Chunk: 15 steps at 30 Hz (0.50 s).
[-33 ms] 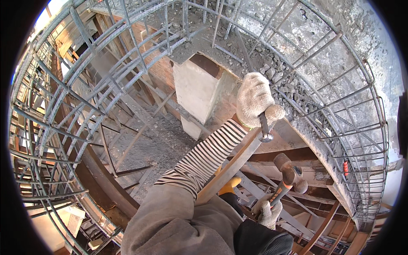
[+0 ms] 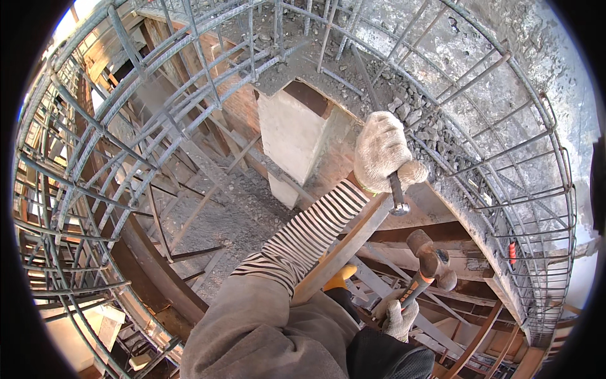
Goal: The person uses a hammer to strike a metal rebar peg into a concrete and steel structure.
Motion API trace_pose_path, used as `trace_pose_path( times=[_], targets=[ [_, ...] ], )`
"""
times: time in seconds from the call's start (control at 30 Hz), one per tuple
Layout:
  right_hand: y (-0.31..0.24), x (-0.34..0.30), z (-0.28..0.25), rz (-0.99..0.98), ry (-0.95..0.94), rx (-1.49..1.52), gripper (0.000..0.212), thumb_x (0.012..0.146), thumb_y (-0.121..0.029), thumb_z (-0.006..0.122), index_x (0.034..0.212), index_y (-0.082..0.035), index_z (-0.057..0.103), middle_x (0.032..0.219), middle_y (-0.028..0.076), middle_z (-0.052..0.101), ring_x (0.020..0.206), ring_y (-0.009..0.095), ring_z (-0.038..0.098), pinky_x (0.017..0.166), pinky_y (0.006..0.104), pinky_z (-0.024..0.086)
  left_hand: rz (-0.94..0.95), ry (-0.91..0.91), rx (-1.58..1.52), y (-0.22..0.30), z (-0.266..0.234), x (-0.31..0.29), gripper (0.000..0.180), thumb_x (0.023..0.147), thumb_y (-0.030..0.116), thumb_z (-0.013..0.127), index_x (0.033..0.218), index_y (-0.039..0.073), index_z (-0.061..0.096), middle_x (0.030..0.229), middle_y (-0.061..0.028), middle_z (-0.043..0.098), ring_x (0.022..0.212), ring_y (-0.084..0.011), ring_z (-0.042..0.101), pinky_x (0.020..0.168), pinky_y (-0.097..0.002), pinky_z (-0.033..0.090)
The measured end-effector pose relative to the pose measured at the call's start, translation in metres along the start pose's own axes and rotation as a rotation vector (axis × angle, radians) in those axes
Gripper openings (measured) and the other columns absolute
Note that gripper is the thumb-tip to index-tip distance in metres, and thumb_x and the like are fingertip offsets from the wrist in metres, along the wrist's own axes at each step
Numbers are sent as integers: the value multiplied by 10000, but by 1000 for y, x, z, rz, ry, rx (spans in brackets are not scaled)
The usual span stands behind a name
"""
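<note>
My left hand (image 2: pixel 382 151), in a pale knitted glove, is closed around a steel chisel (image 2: pixel 397 192). The chisel's round struck end sticks out below the fist. Beyond the fist a dark bar (image 2: pixel 366 79), seemingly its shaft, runs to the broken concrete and rubble (image 2: pixel 404 104). Lower right, my right hand (image 2: pixel 398 319), gloved too, grips a hammer (image 2: pixel 418 284) by its grey-and-orange handle. The hammer's rusty head (image 2: pixel 432 259) is raised, below and to the right of the chisel's end and apart from it. A striped sleeve (image 2: pixel 315 221) covers my left forearm.
Curved cages of rebar (image 2: pixel 221 101) surround me on the left, far side and right. A timber beam (image 2: pixel 347 249) passes under my left arm. A rough concrete wall (image 2: pixel 543 69) rises at upper right. Lower down are boards, props and a debris-strewn floor (image 2: pixel 233 221). A red-orange object (image 2: pixel 512 252) hangs on the right-hand bars.
My left hand and the chisel sit very slightly farther right and lower in the picture. Both grips are the same, and the hammer has hardly moved.
</note>
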State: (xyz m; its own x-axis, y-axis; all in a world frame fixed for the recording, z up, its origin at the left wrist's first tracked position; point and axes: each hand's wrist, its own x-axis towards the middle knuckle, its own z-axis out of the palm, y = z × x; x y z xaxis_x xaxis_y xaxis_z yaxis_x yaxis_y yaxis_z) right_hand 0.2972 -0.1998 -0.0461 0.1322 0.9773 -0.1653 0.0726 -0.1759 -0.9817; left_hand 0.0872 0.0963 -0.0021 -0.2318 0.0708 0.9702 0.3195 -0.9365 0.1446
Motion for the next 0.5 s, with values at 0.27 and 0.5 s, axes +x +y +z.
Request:
trace_pose_path(
  times=[0.27,0.5],
  targets=[
    [-9,3,6,-42,-33,10,504,902,-445,758,720,8,635,581,64,627,482,142,563,460,282,421,57,44,-20,15,-10,12,346,577,303,822,718,128,558,739,-45,497,758,-325,573,743,-488,475],
    [-21,9,13,-106,-61,-35,560,902,-511,748,713,4,640,588,58,636,501,143,580,470,276,430,-4,118,38,-21,10,14,350,765,340,842,688,126,576,712,-57,505,757,-321,568,799,-485,476]
  ],
)
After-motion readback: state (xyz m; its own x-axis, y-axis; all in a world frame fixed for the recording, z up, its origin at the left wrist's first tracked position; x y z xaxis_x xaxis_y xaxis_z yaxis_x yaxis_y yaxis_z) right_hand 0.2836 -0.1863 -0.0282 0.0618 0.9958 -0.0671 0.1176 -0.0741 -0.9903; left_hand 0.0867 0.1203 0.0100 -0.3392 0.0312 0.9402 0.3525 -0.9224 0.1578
